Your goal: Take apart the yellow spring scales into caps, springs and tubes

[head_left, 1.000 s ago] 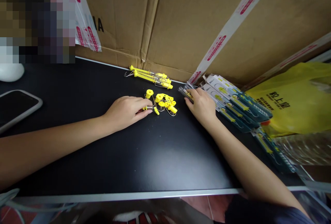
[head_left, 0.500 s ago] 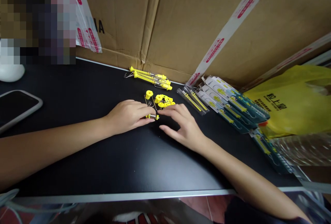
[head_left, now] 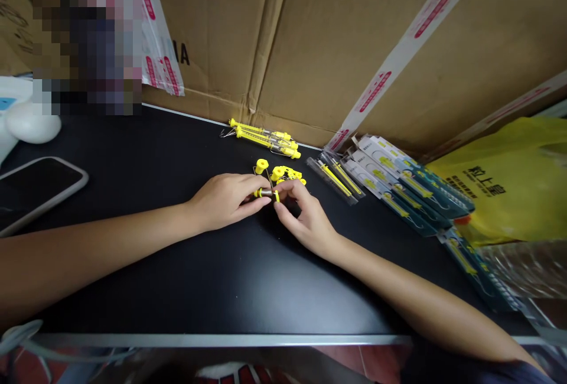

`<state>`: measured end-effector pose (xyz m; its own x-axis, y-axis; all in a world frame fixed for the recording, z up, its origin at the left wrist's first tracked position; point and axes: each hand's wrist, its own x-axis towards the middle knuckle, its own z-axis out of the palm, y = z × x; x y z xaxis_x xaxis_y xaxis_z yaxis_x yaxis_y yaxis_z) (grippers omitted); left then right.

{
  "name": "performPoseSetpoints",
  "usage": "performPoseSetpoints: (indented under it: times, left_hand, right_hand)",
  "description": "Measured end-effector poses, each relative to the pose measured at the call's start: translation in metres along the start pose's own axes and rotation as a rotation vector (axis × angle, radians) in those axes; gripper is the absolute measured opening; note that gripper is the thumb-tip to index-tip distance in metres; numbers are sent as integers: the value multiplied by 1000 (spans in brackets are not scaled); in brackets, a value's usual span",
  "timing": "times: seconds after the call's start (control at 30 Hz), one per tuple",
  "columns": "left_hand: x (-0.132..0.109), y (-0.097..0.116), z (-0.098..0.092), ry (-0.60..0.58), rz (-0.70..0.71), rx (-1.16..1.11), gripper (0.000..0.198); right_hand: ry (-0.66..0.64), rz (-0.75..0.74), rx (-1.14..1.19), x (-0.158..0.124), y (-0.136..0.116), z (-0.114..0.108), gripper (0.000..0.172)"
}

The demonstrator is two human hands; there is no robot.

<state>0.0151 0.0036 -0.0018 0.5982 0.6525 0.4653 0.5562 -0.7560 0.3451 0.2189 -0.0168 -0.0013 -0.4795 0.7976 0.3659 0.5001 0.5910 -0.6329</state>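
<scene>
My left hand (head_left: 225,198) is closed on a small spring scale part (head_left: 264,193) with a metallic middle and yellow ends, held sideways above the black table (head_left: 221,277). At its right end, the thumb and fingertips of my right hand (head_left: 305,212) pinch a thin yellow end piece (head_left: 277,196). Whether that piece is joined to the rest is too small to tell. Just behind the hands lie a yellow cap (head_left: 261,166) with a wire loop and a cluster of yellow plastic pieces (head_left: 287,173), partly hidden by my right fingers.
Assembled spring scales (head_left: 266,139) lie along the cardboard wall (head_left: 212,35). To the right are clear-sleeved yellow strips (head_left: 334,177), boxed scales (head_left: 394,180) and a yellow bag (head_left: 522,183). A phone (head_left: 39,192) and a white rounded object (head_left: 33,121) are at left.
My right hand has moved left and its fingers have closed on the yellow end piece. My left hand still holds the spring scale part. The whole view has shifted slightly.
</scene>
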Motion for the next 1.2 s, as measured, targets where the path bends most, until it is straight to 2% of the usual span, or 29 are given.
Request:
performPoseSetpoints:
  times: [0.23, 0.37, 0.5, 0.63, 0.7, 0.8, 0.9, 1.07, 1.13, 1.2]
  left_hand:
    - [1, 1, -3, 3, -108, 3, 31]
    - [2, -2, -3, 77, -143, -82, 31]
    - [3, -3, -3, 123, -160, -163, 29]
    - [2, 1, -3, 51, -102, -191, 25]
    - [1, 6, -2, -7, -99, -209, 31]
    - [0, 14, 0, -75, -177, -250, 43]
    - [0, 18, 4, -112, -254, -375, 35]
    - [4, 12, 10, -64, -395, -742, 22]
    - [6, 7, 11, -64, -452, -877, 23]
    - [8, 2, 12, -69, -498, -952, 23]
  right_hand:
    - [54, 118, 90, -6, 6, -6, 17]
    - [98, 175, 162, -8, 11, -7, 20]
    - [105, 149, 188, -6, 13, -6, 20]
    - [104, 136, 170, -7, 9, -4, 16]
    - [102, 136, 155, -7, 7, -3, 15]
    - [94, 139, 135, -10, 5, 1, 14]
    - [73, 138, 104, -12, 4, 2, 16]
    - [67, 125, -31, -10, 5, -12, 19]
    - [90, 77, -200, -6, 8, -23, 19]
    - [146, 11, -470, 0, 15, -35, 16]
